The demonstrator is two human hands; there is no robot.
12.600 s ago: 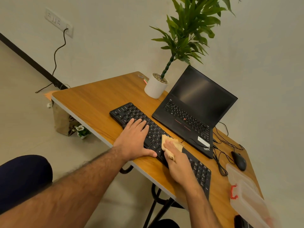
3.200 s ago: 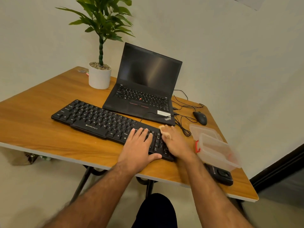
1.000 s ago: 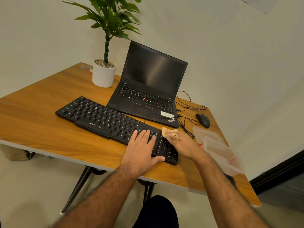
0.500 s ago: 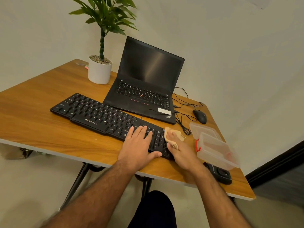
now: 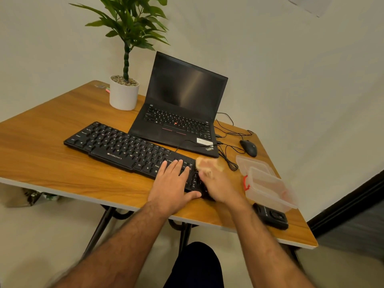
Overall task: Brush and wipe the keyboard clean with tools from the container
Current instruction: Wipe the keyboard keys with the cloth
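- The keyboard (image 5: pixel 133 151) lies along the desk's (image 5: pixel 41 154) near edge; the left hand (image 5: pixel 173 181) rests flat on its right part, fingers straight.
- The right hand (image 5: pixel 218 185), blurred, grips a tan cloth (image 5: pixel 208 164) at the keyboard's right end.
- A hard sweep could knock the container (image 5: pixel 268 186) just beside it, or snag the cables (image 5: pixel 228 161).
- Wooden desk against plain walls, with a laptop (image 5: pixel 180 113), plant (image 5: pixel 124 92) and mouse (image 5: pixel 248 148).
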